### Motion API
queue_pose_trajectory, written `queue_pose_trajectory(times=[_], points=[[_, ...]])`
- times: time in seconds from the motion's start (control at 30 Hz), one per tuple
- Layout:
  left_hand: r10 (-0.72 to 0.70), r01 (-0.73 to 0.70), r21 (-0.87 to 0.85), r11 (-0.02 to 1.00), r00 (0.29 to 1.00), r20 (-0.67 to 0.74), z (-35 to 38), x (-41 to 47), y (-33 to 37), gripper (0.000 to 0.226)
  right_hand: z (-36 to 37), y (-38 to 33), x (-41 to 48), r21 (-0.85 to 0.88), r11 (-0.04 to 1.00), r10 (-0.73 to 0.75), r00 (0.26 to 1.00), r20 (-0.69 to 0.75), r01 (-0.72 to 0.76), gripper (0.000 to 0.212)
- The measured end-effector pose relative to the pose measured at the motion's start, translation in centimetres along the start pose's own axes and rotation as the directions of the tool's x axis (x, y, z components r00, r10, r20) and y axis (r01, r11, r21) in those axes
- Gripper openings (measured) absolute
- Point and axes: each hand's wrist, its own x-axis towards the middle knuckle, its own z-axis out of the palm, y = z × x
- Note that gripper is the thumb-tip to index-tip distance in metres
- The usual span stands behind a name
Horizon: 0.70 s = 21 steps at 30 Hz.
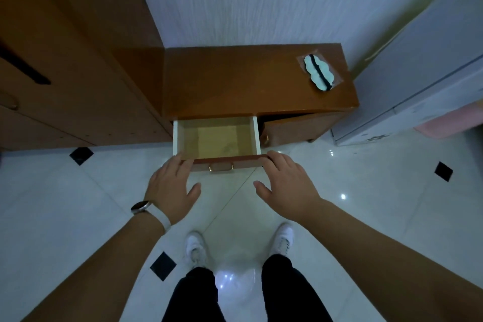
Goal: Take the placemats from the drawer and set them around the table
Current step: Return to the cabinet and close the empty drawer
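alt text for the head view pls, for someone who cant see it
Both hands, left hand and right hand, rest open on the front edge of a pulled-out drawer that looks empty. It belongs to a low wooden cabinet with a small packet on top, above a white tiled floor.

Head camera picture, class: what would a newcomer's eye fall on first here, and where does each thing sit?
The open drawer at centre, pulled out of a low wooden cabinet, shows only its pale bare bottom. The left hand and right hand, fingers spread, rest on its front corners. A pale cloud-shaped item with a dark stripe lies on the cabinet top, far right.
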Motion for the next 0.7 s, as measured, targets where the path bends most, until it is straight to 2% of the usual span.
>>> queue_pose_trajectory(times=[0.13,0.3,0.57,0.7], points=[[-0.016,0.017,0.051,0.999,1.000,-0.019,5.3,3.1,-0.9,0.069,5.0,3.3,3.2,-0.004,1.000,-0.019,1.000,-0.017,0.019,0.052],[-0.021,0.025,0.093,0.995,0.999,-0.050,14.7,7.3,-3.8,0.069,14.7,6.5,7.6,-0.003,0.997,-0.080,0.996,-0.028,0.079,0.053],[-0.007,0.040,0.138,0.990,0.973,-0.230,29.1,11.1,-9.2,0.070,29.6,11.5,12.6,-0.135,0.984,-0.132,0.981,-0.143,0.113,0.059],[0.080,0.015,0.229,0.973,0.912,-0.402,32.7,12.7,-11.9,0.072,33.5,13.6,15.1,-0.232,0.960,-0.224,0.931,-0.287,0.159,0.061]])
